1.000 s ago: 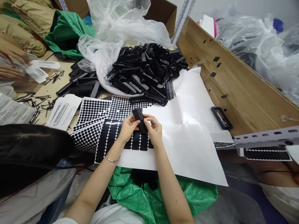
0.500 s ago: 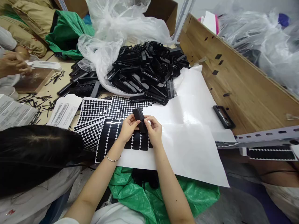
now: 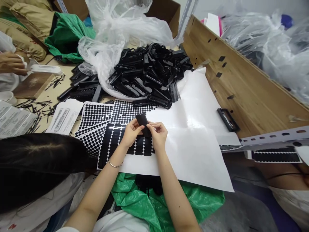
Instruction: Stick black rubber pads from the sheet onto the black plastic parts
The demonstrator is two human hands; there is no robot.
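The person's left hand [image 3: 130, 132] and right hand [image 3: 158, 135] were drawn close together above the table, both pinched on one small black ribbed plastic part [image 3: 143, 124], which stood tilted between the fingertips just above a white backing sheet of black oblong adhesive pads [image 3: 116, 141]. Whether a pad already sat on the part could not be told; the fingers hid that face.

The grip looked light, held by fingertips only, so the part could have slipped and dropped onto the sticky pads below, perhaps lifting or creasing some. A pad pressed on crooked would have been hard to peel off cleanly. Beside it lay a sheet of small black round dots [image 3: 96, 116], partly overlapping, and a sleeve or wrist dragged across either sheet could have shifted them.

The large heap of black plastic parts [image 3: 149, 75] on clear plastic bag film [image 3: 103, 61] lay near; a nudge might have sent pieces sliding onto the glossy white paper [image 3: 193, 141]. A co-worker's hand [image 3: 11, 62] worked well apart at the far left.
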